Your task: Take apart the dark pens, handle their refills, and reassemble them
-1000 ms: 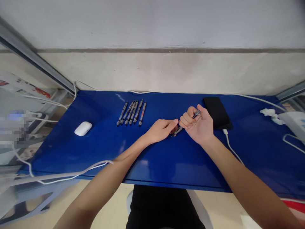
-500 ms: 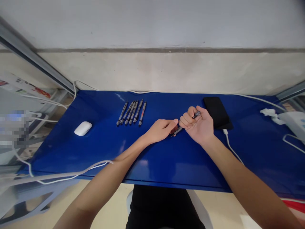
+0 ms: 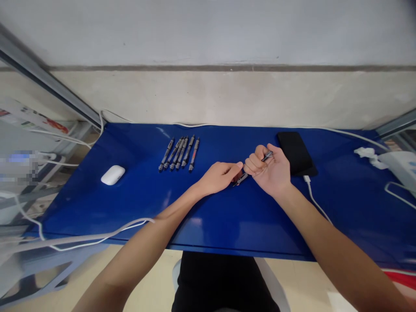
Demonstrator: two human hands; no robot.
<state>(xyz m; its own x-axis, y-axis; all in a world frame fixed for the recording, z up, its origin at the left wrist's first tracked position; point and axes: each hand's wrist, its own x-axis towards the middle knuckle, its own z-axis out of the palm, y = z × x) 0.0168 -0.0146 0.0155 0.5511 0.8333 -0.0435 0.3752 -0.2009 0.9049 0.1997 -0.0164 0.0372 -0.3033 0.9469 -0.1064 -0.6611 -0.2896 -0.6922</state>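
Note:
Both my hands meet over the middle of the blue table, closed on one dark pen point(image 3: 241, 178) held at a slant. My left hand point(image 3: 220, 177) pinches its lower left end between thumb and fingers, and part of that grip is hidden. My right hand point(image 3: 269, 169), palm turned up, has its fingers curled round the upper part; the grey end shows between thumb and forefinger. Left of my hands a row of several similar pens point(image 3: 178, 154) lies side by side, the rightmost pen point(image 3: 194, 154) bearing a reddish mark.
On the blue table point(image 3: 136, 203) a white earbud case point(image 3: 113, 175) lies at left. A black phone point(image 3: 295, 151) with a white cable point(image 3: 313, 197) lies just beyond my right hand. Crumpled tissue point(image 3: 371, 157) sits at far right. Another cable point(image 3: 107, 236) crosses the front left edge.

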